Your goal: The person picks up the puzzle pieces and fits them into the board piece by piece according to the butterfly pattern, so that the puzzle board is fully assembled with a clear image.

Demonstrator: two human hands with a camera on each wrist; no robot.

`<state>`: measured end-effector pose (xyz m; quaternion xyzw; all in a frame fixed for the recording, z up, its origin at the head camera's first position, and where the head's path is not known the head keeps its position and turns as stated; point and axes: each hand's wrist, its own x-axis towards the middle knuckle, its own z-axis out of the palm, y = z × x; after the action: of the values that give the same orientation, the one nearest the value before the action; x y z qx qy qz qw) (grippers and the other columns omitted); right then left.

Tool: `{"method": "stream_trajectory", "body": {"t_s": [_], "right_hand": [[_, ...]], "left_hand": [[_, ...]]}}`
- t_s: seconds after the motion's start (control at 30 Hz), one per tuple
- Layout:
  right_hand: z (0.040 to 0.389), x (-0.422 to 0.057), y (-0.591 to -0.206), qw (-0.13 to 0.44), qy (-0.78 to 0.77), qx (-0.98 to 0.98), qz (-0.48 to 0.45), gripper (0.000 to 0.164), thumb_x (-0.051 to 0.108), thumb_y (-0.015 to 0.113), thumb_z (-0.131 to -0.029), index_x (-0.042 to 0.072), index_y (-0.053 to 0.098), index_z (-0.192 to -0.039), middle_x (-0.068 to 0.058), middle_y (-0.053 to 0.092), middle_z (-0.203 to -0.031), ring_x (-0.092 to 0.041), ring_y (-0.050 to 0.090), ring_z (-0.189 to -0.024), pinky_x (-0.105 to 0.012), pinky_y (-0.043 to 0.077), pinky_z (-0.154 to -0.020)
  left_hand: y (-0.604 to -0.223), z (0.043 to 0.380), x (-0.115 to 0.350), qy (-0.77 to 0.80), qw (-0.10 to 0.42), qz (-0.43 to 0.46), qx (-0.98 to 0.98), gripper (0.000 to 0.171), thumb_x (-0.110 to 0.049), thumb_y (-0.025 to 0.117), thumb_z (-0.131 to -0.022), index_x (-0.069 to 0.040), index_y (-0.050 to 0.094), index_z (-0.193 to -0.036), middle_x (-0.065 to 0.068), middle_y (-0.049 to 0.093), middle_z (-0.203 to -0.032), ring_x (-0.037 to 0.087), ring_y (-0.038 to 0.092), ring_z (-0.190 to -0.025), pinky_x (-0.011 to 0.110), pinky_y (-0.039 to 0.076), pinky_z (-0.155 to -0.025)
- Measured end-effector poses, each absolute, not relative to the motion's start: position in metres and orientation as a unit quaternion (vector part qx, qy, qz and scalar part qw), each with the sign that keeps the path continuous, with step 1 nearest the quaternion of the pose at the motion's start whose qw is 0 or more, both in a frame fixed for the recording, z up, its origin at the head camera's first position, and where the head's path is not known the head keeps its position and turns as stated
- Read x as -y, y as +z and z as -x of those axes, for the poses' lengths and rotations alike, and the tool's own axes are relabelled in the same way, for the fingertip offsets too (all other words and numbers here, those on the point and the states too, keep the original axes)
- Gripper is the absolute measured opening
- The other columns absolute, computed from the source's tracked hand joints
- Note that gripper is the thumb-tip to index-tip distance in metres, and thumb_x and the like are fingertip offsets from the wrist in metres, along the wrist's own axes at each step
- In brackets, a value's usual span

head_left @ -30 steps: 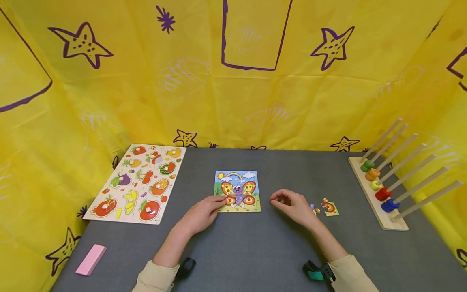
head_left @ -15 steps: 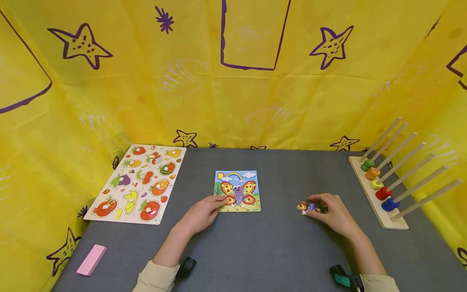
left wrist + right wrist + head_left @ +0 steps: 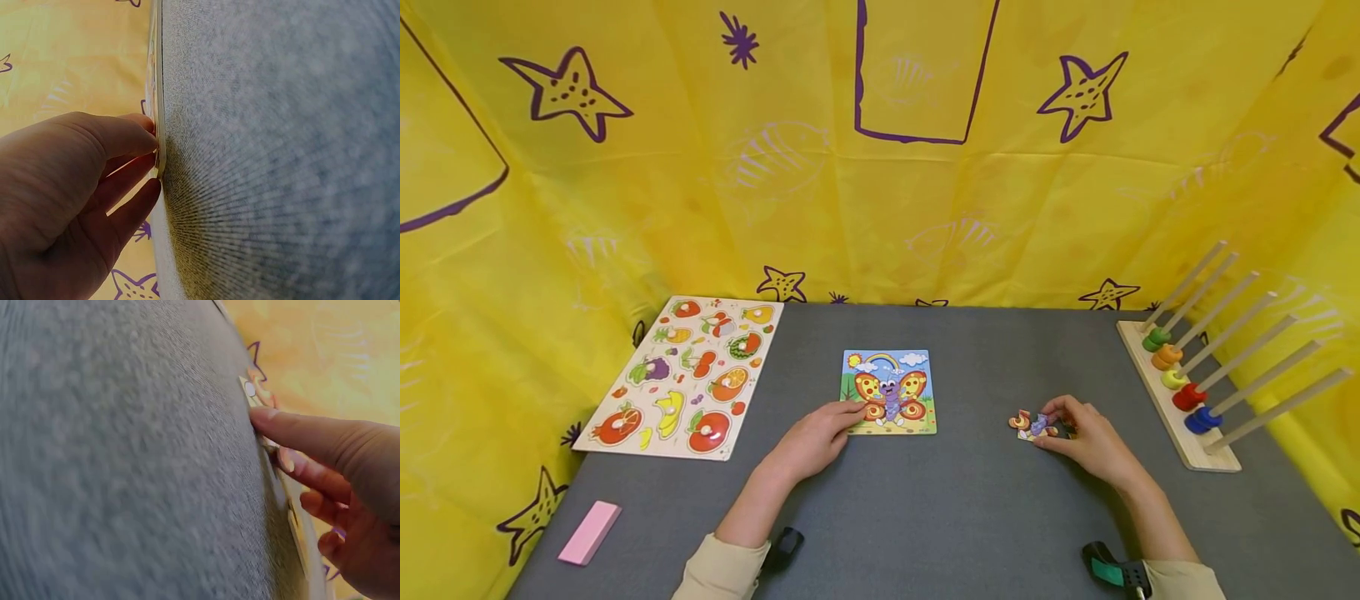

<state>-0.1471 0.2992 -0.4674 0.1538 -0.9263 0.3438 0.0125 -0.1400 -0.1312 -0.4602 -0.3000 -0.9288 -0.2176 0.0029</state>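
Observation:
A square butterfly puzzle board [image 3: 891, 383] lies flat mid-table. My left hand [image 3: 816, 437] holds its lower left corner; in the left wrist view the fingertips and thumb meet the board's thin edge [image 3: 160, 94]. To the right, my right hand [image 3: 1086, 437] pinches a small jigsaw piece [image 3: 1040, 425] with purple on it, between thumb and index finger, at the table surface. An orange-and-yellow jigsaw piece [image 3: 1021, 421] sits against its left side. Another piece is mostly hidden beneath the right hand's curved fingers.
A fruit peg puzzle [image 3: 700, 375] lies at the left, with a pink block [image 3: 590, 533] nearer me. On the right stands a wooden stacking rack [image 3: 1180, 400] with slanted pegs and coloured rings. A yellow patterned cloth [image 3: 880, 208] hangs around the grey table.
My right hand has moved rightward from beside the board to the loose pieces and taken hold of one; pieces there have shifted slightly together. The left hand has stayed put.

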Motion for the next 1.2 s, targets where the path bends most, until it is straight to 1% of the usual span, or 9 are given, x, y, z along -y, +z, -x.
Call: {"method": "stream_trajectory", "body": {"t_s": [0.1, 0.2, 0.4, 0.53, 0.67, 0.73, 0.9, 1.07, 1.2], "right_hand": [[0.148, -0.291, -0.468, 0.020, 0.350, 0.923, -0.158, 0.030, 0.021, 0.081, -0.081, 0.012, 0.062, -0.102, 0.003, 0.054, -0.079, -0.012, 0.044, -0.070, -0.027, 0.033, -0.059], [0.152, -0.279, -0.471, 0.033, 0.363, 0.916, -0.168, 0.019, 0.019, 0.078, -0.084, 0.015, 0.066, -0.097, 0.006, 0.052, -0.073, -0.007, 0.045, -0.065, -0.025, 0.034, -0.055], [0.164, -0.239, -0.473, 0.017, 0.413, 0.892, -0.184, 0.011, 0.022, 0.076, -0.086, 0.016, 0.070, -0.094, 0.008, 0.063, -0.081, -0.008, 0.054, -0.069, -0.024, 0.044, -0.060], [0.170, -0.208, -0.472, -0.013, 0.420, 0.883, -0.210, 0.008, 0.021, 0.066, -0.095, 0.014, 0.069, -0.099, 0.005, 0.062, -0.084, -0.011, 0.053, -0.072, -0.025, 0.042, -0.062], [0.173, -0.177, -0.472, -0.038, 0.415, 0.880, -0.229, 0.012, 0.019, 0.056, -0.100, 0.013, 0.065, -0.104, 0.003, 0.061, -0.088, -0.013, 0.052, -0.077, -0.027, 0.039, -0.065], [0.173, -0.164, -0.472, -0.045, 0.420, 0.875, -0.238, 0.012, 0.018, 0.057, -0.100, 0.012, 0.065, -0.106, 0.002, 0.061, -0.087, -0.012, 0.051, -0.076, -0.026, 0.039, -0.066], [0.177, -0.137, -0.472, -0.031, 0.437, 0.863, -0.253, 0.019, 0.018, 0.068, -0.093, 0.009, 0.063, -0.109, 0.006, 0.061, -0.077, -0.007, 0.049, -0.064, -0.024, 0.038, -0.059], [0.183, -0.119, -0.473, -0.029, 0.451, 0.861, -0.234, 0.021, 0.018, 0.075, -0.087, 0.011, 0.064, -0.104, 0.007, 0.069, -0.078, -0.004, 0.051, -0.059, -0.022, 0.038, -0.055], [0.187, -0.109, -0.474, -0.021, 0.447, 0.865, -0.227, 0.019, 0.018, 0.077, -0.085, 0.012, 0.067, -0.099, 0.005, 0.070, -0.077, -0.005, 0.050, -0.058, -0.023, 0.038, -0.053]], "left_hand": [[-0.461, 0.140, 0.132, -0.218, 0.001, 0.301, 0.928, 0.039, 0.002, 0.061, -0.090, 0.001, 0.063, -0.129, 0.013, 0.059, -0.132, 0.031, 0.053, -0.124, 0.046, 0.042, -0.101], [-0.462, 0.141, 0.132, -0.218, 0.002, 0.302, 0.928, 0.039, 0.002, 0.061, -0.090, 0.001, 0.062, -0.129, 0.013, 0.059, -0.132, 0.031, 0.053, -0.124, 0.046, 0.043, -0.101], [-0.461, 0.141, 0.132, -0.215, 0.000, 0.302, 0.929, 0.039, 0.001, 0.062, -0.090, 0.001, 0.062, -0.129, 0.013, 0.059, -0.132, 0.031, 0.053, -0.124, 0.045, 0.043, -0.101], [-0.460, 0.140, 0.132, -0.217, 0.000, 0.301, 0.929, 0.039, 0.002, 0.061, -0.090, 0.001, 0.062, -0.129, 0.013, 0.059, -0.132, 0.031, 0.053, -0.124, 0.045, 0.043, -0.101], [-0.460, 0.140, 0.132, -0.219, 0.003, 0.301, 0.928, 0.038, 0.001, 0.061, -0.090, 0.001, 0.063, -0.128, 0.013, 0.059, -0.132, 0.031, 0.053, -0.124, 0.045, 0.043, -0.101], [-0.460, 0.140, 0.131, -0.220, 0.006, 0.303, 0.927, 0.038, 0.002, 0.061, -0.090, 0.001, 0.063, -0.128, 0.014, 0.059, -0.132, 0.031, 0.054, -0.124, 0.045, 0.043, -0.101], [-0.461, 0.141, 0.131, -0.220, 0.011, 0.305, 0.927, 0.038, 0.002, 0.061, -0.090, 0.002, 0.063, -0.128, 0.014, 0.059, -0.131, 0.031, 0.054, -0.124, 0.045, 0.043, -0.101], [-0.461, 0.140, 0.131, -0.221, 0.007, 0.301, 0.928, 0.040, 0.001, 0.061, -0.090, 0.001, 0.061, -0.130, 0.014, 0.059, -0.133, 0.031, 0.054, -0.124, 0.046, 0.043, -0.101], [-0.460, 0.140, 0.132, -0.231, 0.008, 0.301, 0.925, 0.041, 0.002, 0.060, -0.091, 0.000, 0.060, -0.132, 0.015, 0.059, -0.132, 0.031, 0.055, -0.123, 0.046, 0.043, -0.101]]}}
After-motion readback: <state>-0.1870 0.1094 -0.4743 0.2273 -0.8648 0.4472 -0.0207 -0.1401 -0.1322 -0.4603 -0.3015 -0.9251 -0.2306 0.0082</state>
